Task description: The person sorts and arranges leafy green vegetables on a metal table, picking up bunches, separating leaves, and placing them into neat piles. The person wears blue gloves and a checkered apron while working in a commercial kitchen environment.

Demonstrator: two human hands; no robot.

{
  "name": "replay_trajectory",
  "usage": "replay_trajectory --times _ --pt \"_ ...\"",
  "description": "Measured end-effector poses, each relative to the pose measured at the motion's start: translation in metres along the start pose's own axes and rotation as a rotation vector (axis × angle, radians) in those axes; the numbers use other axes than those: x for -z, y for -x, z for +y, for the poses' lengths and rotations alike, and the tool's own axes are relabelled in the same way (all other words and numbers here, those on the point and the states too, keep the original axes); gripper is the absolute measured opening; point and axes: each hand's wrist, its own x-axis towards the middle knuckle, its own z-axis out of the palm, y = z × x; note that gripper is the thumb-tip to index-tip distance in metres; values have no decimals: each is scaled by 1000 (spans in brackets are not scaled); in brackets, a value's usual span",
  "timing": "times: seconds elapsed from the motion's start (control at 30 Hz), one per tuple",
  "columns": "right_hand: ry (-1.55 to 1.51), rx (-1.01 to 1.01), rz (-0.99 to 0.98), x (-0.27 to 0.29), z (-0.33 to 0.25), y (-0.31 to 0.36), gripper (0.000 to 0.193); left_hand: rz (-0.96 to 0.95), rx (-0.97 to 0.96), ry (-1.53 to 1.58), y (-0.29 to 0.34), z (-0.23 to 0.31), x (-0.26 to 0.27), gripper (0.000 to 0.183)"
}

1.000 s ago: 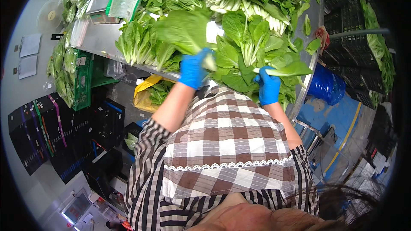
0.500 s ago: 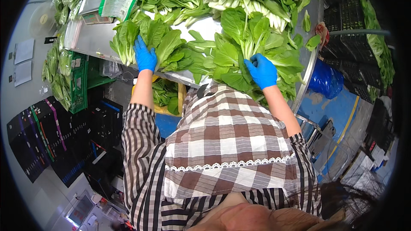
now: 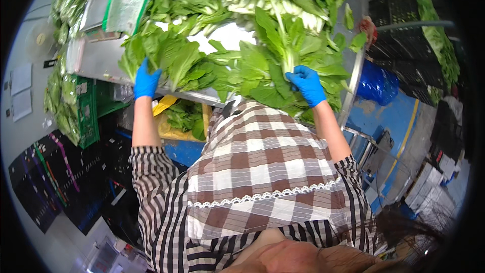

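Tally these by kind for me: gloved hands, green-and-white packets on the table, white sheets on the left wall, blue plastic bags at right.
Left hand and right hand, blue-gloved: 2
Green-and-white packet: 1
White sheets: 2
Blue plastic bag: 1
Total: 6

Left hand (image 3: 147, 82) now back from the top of the left-side greens (image 3: 164, 56), at their near edge

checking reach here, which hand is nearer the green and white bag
Left. The left hand is at the greens on the near side of the green and white bag; the right hand is farther off, to the bag's right, at a bunch's pale stems.
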Motion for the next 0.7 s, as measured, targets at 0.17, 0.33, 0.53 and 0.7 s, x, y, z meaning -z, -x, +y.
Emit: replay_trajectory --times 0.17,0.33,0.53,0.7 --pt "-197 64 -26 -7 8 16 22 351 -20 -87 26 52 18 56" --pt "-179 143 43 -26 12 24 21 -341 -55 822 67 198 -27 31" --pt "205 320 86 -45 11 31 19 -640 132 975 95 279 -102 38" --pt "-216 254 39 -43 29 27 23 -703 336 1305 96 265 -111 34"
